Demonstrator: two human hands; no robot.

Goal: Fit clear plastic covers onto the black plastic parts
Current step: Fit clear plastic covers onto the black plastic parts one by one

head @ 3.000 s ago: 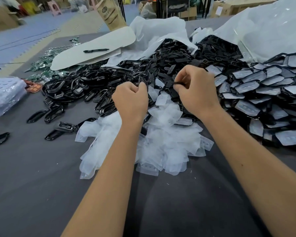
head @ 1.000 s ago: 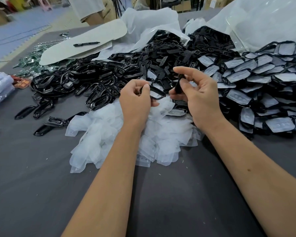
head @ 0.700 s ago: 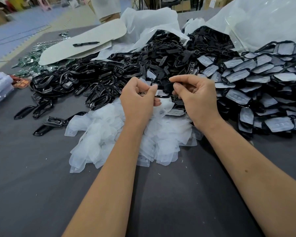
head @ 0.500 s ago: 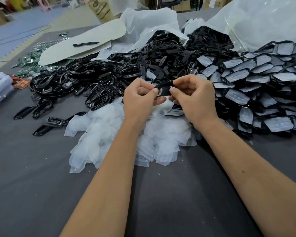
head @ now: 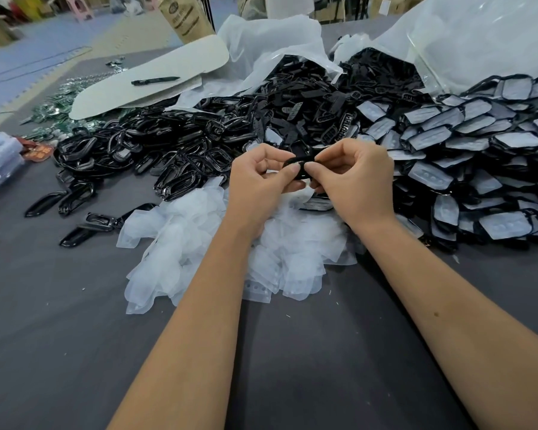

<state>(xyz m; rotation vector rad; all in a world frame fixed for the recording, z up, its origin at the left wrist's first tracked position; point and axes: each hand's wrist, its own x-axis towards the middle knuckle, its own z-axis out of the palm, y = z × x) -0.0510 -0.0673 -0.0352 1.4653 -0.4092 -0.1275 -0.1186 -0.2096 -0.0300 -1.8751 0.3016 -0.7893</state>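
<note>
Black plastic part (head: 302, 162), small and glossy, is held above a heap of clear plastic covers (head: 218, 243) on the grey worktop (head: 75, 336). Its long axis runs left to right between the hands. The left hand (head: 258, 184) and right hand (head: 354, 181) each pinch one end, the grip narrow, thumbs nearly touching.

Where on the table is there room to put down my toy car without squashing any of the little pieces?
The bare grey tabletop near the person, in front of the clear cover pile, is free. So is the strip between the forearms. Farther back it is crowded: loose black parts on the left, covered parts on the right, with both hands working between them.
</note>
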